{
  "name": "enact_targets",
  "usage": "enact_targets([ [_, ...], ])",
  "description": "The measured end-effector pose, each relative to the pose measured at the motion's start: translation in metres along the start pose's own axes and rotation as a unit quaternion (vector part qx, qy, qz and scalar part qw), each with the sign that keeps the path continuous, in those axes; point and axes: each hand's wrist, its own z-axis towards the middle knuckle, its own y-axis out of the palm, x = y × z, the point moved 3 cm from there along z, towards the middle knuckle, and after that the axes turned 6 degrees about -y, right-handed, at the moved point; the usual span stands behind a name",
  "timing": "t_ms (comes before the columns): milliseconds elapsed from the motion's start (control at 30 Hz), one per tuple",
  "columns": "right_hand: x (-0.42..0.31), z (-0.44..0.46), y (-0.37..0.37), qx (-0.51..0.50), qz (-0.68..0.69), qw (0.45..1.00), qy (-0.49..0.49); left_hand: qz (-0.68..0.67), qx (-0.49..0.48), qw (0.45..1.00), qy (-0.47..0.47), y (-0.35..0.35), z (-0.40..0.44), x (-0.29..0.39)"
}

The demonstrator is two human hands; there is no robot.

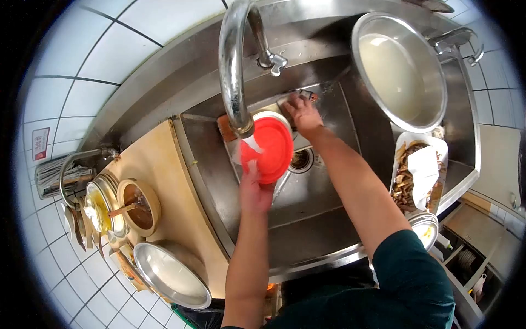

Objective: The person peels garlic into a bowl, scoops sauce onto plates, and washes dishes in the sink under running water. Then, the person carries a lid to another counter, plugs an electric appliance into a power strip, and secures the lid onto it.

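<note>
My left hand (257,189) grips the near edge of a round red dish (267,151), which is tilted under the faucet (233,82) over the sink (307,197). Water runs from the spout onto the dish. A pale round rim shows behind the dish's far edge. My right hand (301,112) reaches to the back of the sink, its fingers spread over a grey metallic item; whether it grips this is unclear. The drain (301,160) lies between my hands. A brown block (226,129) sits left of the dish.
A large metal pot (364,77) of cloudy liquid stands at the right, above a white tray (397,164) of brown food scraps. On the left wooden board (159,164) are a brown bowl (155,205) with a wooden-handled utensil and a metal bowl (143,255). Stacked plates (433,216) sit lower right.
</note>
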Motion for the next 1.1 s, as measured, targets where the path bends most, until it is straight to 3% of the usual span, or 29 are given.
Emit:
enact_targets([
  [67, 0.007, 0.003, -0.005, -0.108, -0.052, 0.990, 0.070, 0.045, -0.005, 0.998, 0.043, 0.008, 0.000, 0.001],
  [133, 0.029, -0.012, 0.010, 0.026, 0.194, 0.945, 0.264, 0.118, 0.005, 0.987, 0.111, 0.015, 0.000, 0.004],
  [233, 0.041, -0.031, -0.020, 0.097, 0.223, 0.915, 0.322, 0.148, 0.015, 0.976, 0.158, 0.016, 0.009, 0.012],
  [300, 0.018, -0.047, -0.060, 0.164, 0.479, 0.768, 0.392, 0.125, 0.015, 0.977, 0.174, 0.021, 0.012, 0.018],
  [367, 0.011, -0.052, -0.072, 0.187, 0.674, 0.621, 0.353, 0.111, 0.010, 0.977, 0.180, 0.033, 0.013, 0.022],
  [433, -0.028, -0.055, -0.090, 0.169, 0.757, 0.561, 0.289, 0.103, 0.002, 0.979, 0.178, 0.048, 0.013, 0.020],
  [500, -0.070, -0.050, -0.106, 0.098, 0.756, 0.597, 0.250, 0.106, -0.003, 0.975, 0.195, 0.059, 0.010, 0.017],
  [533, -0.086, -0.046, -0.116, 0.085, 0.725, 0.648, 0.218, 0.109, -0.004, 0.973, 0.203, 0.066, 0.007, 0.017],
  [567, -0.093, -0.042, -0.118, 0.041, 0.718, 0.654, 0.234, 0.109, -0.004, 0.973, 0.203, 0.070, 0.002, 0.016],
  [667, -0.095, -0.035, -0.116, -0.016, 0.693, 0.690, 0.207, 0.218, 0.013, 0.943, 0.251, 0.065, -0.009, 0.025],
  [800, -0.073, -0.024, -0.128, -0.053, 0.627, 0.755, 0.185, 0.493, -0.007, 0.849, 0.191, 0.055, -0.020, 0.070],
  [867, -0.068, -0.018, -0.128, -0.039, 0.615, 0.780, 0.107, 0.608, -0.061, 0.778, 0.143, 0.066, -0.027, 0.087],
  [967, -0.081, -0.012, -0.141, -0.080, 0.594, 0.799, -0.050, 0.642, -0.104, 0.758, 0.053, 0.062, -0.010, 0.093],
  [1000, -0.094, -0.013, -0.158, -0.052, 0.523, 0.843, -0.112, 0.656, -0.121, 0.745, 0.022, 0.061, -0.005, 0.092],
  [1067, -0.120, -0.013, -0.178, 0.004, 0.362, 0.902, -0.236, 0.724, -0.101, 0.679, 0.068, 0.090, -0.009, 0.093],
  [1100, -0.123, -0.009, -0.175, 0.033, 0.353, 0.898, -0.259, 0.755, -0.091, 0.643, 0.092, 0.101, -0.013, 0.091],
])
